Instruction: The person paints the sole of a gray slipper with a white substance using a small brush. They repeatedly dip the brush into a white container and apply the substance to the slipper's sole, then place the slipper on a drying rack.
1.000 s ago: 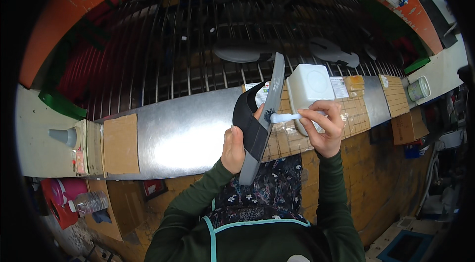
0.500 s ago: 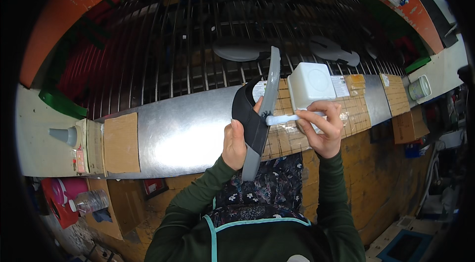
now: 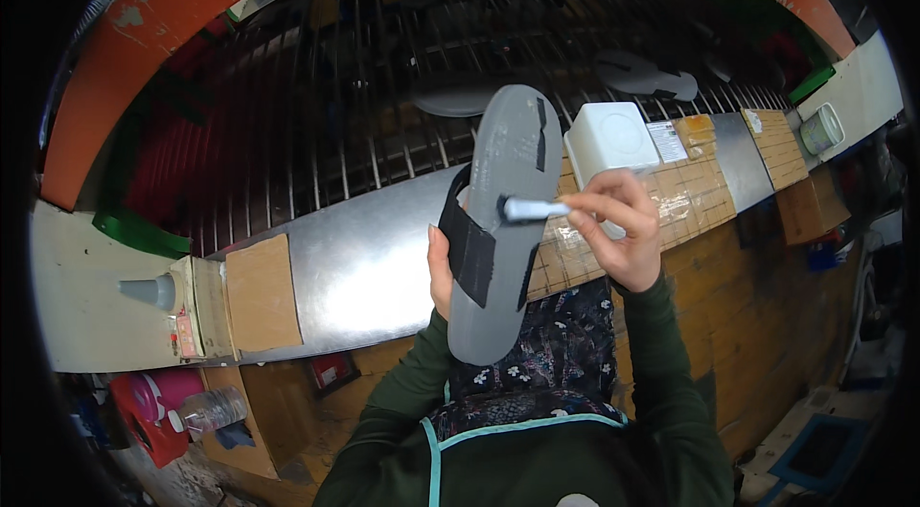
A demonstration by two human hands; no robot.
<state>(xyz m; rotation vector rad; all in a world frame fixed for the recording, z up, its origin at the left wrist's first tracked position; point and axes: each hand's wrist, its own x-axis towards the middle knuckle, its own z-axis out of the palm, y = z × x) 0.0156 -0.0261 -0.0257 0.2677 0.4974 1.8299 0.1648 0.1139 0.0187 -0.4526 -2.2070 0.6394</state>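
My left hand [image 3: 440, 272] grips a slide sandal from its left side, and its other fingers are hidden behind the sandal. The sandal's grey sole [image 3: 508, 267] faces up at me, with black strap ends [image 3: 476, 263] folded onto it and dark slots along its right edge. Between the thumb and fingers of my right hand [image 3: 618, 229] is a white-handled brush [image 3: 534, 210]. Its dark bristles touch the middle of the sole. Just behind my right hand, a white square tub [image 3: 611, 138] sits on cardboard.
Beyond the metal ledge [image 3: 350, 267] lies a rack of parallel metal rollers [image 3: 297, 114]. Grey soles [image 3: 644, 76] rest on it. Taped cardboard [image 3: 685, 191] covers the ledge's right part. At left are a grey cone [image 3: 149, 291] and a clear bottle [image 3: 211, 408].
The sandal has turned from edge-on to show its sole's broad face. The brush has moved slightly up and left, onto that face. The whole view has tilted a little.
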